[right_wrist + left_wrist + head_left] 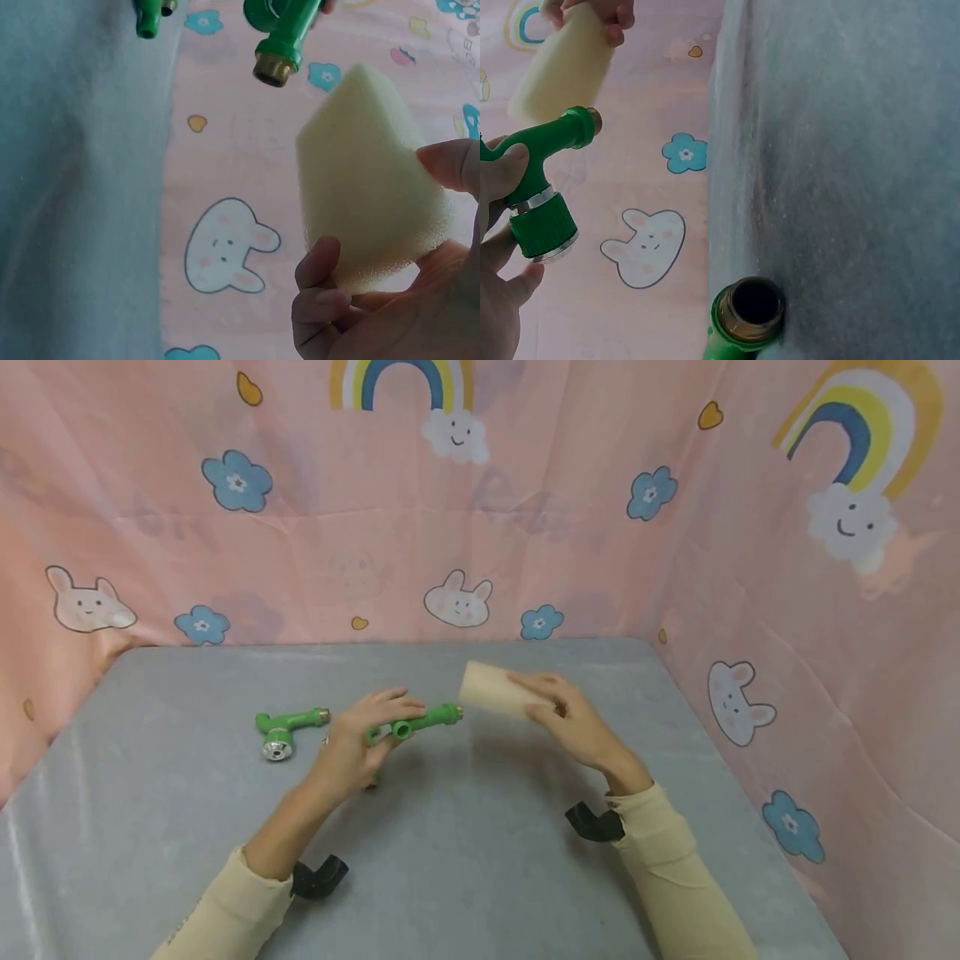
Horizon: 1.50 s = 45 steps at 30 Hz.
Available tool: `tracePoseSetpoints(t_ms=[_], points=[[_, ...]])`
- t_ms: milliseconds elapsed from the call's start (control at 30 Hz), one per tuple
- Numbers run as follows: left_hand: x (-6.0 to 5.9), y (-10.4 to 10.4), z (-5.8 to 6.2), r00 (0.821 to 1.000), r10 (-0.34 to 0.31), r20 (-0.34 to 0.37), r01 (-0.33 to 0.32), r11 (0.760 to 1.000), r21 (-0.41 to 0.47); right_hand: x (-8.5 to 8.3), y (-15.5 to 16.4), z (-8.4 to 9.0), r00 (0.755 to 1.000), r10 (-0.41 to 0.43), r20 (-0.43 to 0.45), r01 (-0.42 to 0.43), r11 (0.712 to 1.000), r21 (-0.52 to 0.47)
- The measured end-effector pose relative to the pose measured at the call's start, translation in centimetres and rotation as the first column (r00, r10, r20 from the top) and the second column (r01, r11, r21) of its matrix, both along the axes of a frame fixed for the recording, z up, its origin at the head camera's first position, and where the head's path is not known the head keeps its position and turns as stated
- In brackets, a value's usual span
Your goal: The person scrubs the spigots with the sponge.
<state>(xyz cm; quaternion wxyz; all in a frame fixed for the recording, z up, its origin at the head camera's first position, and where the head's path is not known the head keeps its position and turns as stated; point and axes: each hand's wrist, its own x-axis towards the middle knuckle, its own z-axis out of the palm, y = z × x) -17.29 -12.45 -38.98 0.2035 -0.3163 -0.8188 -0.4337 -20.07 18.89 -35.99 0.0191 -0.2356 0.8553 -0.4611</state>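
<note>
My left hand (352,752) curls around a green tap (416,721) lifted above the desk (480,860); my right hand (573,714), at its 3 o'clock, pinches a cream sponge (491,689) just off the tap's brass tip. A second green tap (285,731) lies at 9 o'clock, bare desk between. No legible writing.

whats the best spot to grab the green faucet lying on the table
Take the green faucet by its straight green barrel, coming from above with fingers across it. It lies flat on the grey table, the barrel is slim, the knobbed metal end bulkier, and the left hand is nearest.
</note>
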Motion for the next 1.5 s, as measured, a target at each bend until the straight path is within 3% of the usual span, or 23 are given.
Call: tracePoseSetpoints(t_ms=[133, 333, 467, 600, 733, 800, 900, 967, 1033, 1100, 1233, 1333, 1400, 1500], points=[[0.2, 0.5, 0.0, 0.993, -0.058, -0.098, 0.051, 0.996, -0.073, -0.2, -0.4, -0.3, 0.998, 0.063, 0.020, -0.062, 0.997, -0.055], [0.7, 1.2, 0.2, 0.970, -0.106, -0.219, 0.081, 0.989, -0.122, -0.1, -0.8, -0.6, 0.982, 0.138, 0.129, -0.130, 0.989, -0.069], [0.9, 1.5, 0.2, 0.960, -0.112, -0.256, 0.086, 0.990, -0.111, 0.1, -0.6, -0.5, 0.969, 0.131, 0.208, -0.118, 0.990, -0.074], [1.0, 1.4, 0.4, 0.962, -0.114, -0.248, 0.093, 0.991, -0.094, 0.1, -0.2, 0.0, 0.969, 0.101, 0.226, -0.097, 0.995, -0.029], [1.0, 1.0, 0.7, 0.980, -0.101, -0.173, 0.097, 0.995, -0.030, -0.1, 0.5, 0.3, 0.972, 0.066, 0.227, -0.067, 0.998, -0.007], [0.8, 0.7, 0.6, 0.992, -0.063, -0.110, 0.066, 0.997, 0.027, -0.2, 0.8, 0.4, 0.976, 0.055, 0.211, -0.052, 0.998, -0.020], [0.5, 0.5, 0.4, 0.999, -0.017, 0.051, 0.008, 0.986, 0.168, -0.3, 1.0, 0.3, 0.989, 0.045, 0.142, -0.036, 0.997, -0.061], [0.3, 0.3, 0.3, 0.984, -0.007, 0.177, -0.041, 0.962, 0.270, -0.3, 0.7, 0.3, 0.995, 0.045, 0.092, -0.033, 0.992, -0.124], [0.1, 0.2, 0.3, 0.947, -0.039, 0.320, -0.088, 0.923, 0.374, -0.1, 0.2, 0.3, 0.999, 0.051, 0.017, -0.048, 0.984, -0.172], [0.0, 0.2, 0.4, 0.890, -0.078, 0.449, -0.144, 0.886, 0.440, 0.2, -0.6, 0.2, 0.997, 0.063, -0.042, -0.071, 0.976, -0.208], [-0.1, 0.1, 0.4, 0.733, -0.216, 0.646, -0.229, 0.815, 0.532, 0.9, -2.2, -0.2, 0.979, 0.089, -0.183, -0.122, 0.977, -0.175], [-0.2, 0.1, 0.4, 0.623, -0.354, 0.698, -0.241, 0.762, 0.602, 1.1, -2.9, -0.5, 0.964, 0.076, -0.254, -0.112, 0.985, -0.128], [-0.2, 0.0, 0.4, 0.564, -0.425, 0.708, -0.246, 0.733, 0.635, 1.1, -3.1, -0.7, 0.955, 0.054, -0.292, -0.085, 0.992, -0.096], [-0.2, 0.0, 0.3, 0.509, -0.481, 0.714, -0.255, 0.708, 0.659, 0.9, -2.9, -0.8, 0.949, 0.018, -0.316, -0.040, 0.997, -0.062]])
